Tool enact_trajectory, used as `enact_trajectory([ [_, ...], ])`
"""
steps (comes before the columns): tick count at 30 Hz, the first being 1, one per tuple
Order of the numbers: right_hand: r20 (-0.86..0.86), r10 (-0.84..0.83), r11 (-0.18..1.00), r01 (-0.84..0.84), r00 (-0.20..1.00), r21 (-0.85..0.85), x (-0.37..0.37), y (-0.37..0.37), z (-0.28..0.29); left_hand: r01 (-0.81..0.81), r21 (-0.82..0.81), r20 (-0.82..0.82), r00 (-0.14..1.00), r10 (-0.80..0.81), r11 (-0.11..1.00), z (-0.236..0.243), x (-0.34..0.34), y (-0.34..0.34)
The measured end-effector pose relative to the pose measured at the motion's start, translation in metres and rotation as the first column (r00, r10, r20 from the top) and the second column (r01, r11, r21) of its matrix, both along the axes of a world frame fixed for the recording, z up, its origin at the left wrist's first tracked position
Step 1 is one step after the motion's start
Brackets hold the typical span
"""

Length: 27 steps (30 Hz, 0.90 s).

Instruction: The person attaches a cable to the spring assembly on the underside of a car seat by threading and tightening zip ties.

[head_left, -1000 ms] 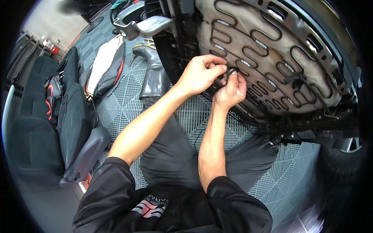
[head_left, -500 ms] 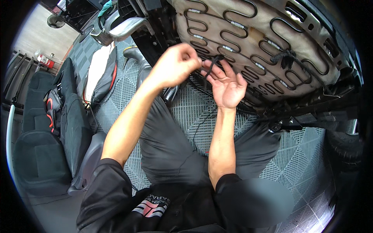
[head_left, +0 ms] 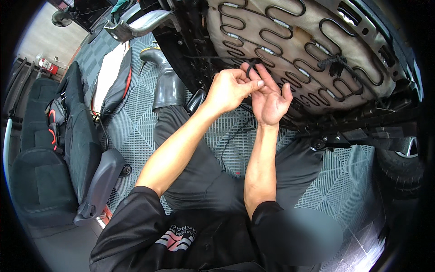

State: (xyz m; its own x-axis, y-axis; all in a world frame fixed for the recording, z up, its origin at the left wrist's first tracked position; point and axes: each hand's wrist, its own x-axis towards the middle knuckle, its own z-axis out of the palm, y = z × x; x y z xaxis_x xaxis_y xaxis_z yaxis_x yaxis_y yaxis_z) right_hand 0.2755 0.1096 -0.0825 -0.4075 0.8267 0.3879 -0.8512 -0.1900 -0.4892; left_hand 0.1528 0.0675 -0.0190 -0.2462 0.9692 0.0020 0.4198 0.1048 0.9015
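A thin black cord [head_left: 251, 66] loops about the fingertips of my right hand [head_left: 270, 104], whose palm faces up with the thumb out and the fingers mostly extended. Thumb and forefinger of my left hand [head_left: 228, 91] are pinched together against those fingers, where the cord runs in; the pinched bit itself is hidden. Just beyond both hands is the underside of a car seat [head_left: 253, 27], a tan pad crossed by black zigzag springs. A dark cord tuft [head_left: 335, 64] hangs on the springs at its right.
Removed black seats [head_left: 43, 181] stand at the left, with a white-and-black panel [head_left: 111, 84] beyond them on the grey grid floor [head_left: 136, 149]. A grey metal bracket [head_left: 142, 22] juts out at the top. My boot [head_left: 167, 84] is beside the seat frame. A tyre [head_left: 401, 167] is at the right.
My left hand has moved right and down, closing in on my right hand's fingers. The view has shifted slightly, showing more of my boot. A dark line now stretches leftward from the fingertips.
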Motion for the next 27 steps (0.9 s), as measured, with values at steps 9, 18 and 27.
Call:
enact_trajectory([
  [9, -0.061, 0.012, 0.998, -0.008, 0.998, 0.06, 0.0, 0.007, -0.01, 0.234, 0.065, 0.343, 0.908, -0.242, 0.97, -0.011, -0.019, 0.005],
  [18, 0.215, -0.507, 0.832, 0.539, 0.835, -0.133, -0.046, 0.002, 0.01, 0.051, 0.102, 0.397, 0.914, -0.087, 0.993, -0.011, -0.043, -0.016],
  [27, 0.334, -0.812, 0.48, 0.873, 0.479, -0.086, -0.082, 0.004, 0.019, -0.149, 0.153, 0.419, 0.905, 0.072, 0.977, -0.006, -0.063, -0.028],
])
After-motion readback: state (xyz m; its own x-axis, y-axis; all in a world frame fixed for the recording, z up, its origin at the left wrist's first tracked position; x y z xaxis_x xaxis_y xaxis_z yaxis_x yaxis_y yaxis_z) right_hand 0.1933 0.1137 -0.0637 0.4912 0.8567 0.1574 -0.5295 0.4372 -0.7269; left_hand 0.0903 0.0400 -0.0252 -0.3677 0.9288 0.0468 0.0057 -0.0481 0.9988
